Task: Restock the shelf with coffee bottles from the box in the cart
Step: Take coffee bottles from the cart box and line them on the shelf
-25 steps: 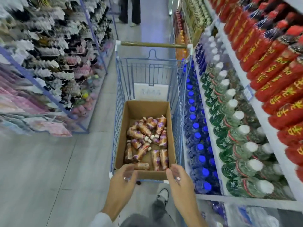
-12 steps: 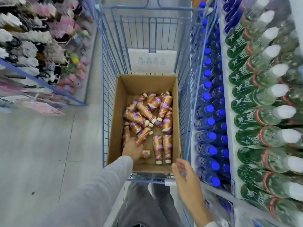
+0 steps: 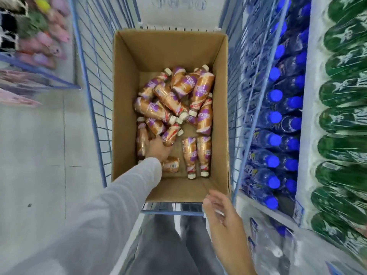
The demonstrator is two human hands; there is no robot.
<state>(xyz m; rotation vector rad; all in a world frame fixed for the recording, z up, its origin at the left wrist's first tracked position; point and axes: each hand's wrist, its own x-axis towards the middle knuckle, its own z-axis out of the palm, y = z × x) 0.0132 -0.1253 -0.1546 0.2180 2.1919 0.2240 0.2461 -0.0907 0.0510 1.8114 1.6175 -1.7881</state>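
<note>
An open cardboard box point(image 3: 124, 116) stands in the blue wire cart point(image 3: 95, 108). Several brown and purple coffee bottles point(image 3: 168, 98) with white caps lie jumbled on its floor. My left hand point(image 3: 158, 149) is deep in the box at its near left, resting on the bottles. Its fingertips are hidden among them, so I cannot tell whether it grips one. A short bottle point(image 3: 171, 164) lies just right of that wrist. My right hand point(image 3: 220, 213) hovers open and empty at the box's near right corner, above the cart's rim.
Close on the right runs a shelf with rows of blue-capped water bottles point(image 3: 275, 118) and green bottles point(image 3: 341, 120) above them. A rack of small goods point(image 3: 39, 44) lines the left side of the aisle. Grey floor point(image 3: 49, 155) lies between.
The view has dropped and closed in on the box. My left hand has gone from the box's near edge down onto the bottles. The right hand has stayed at the near right corner.
</note>
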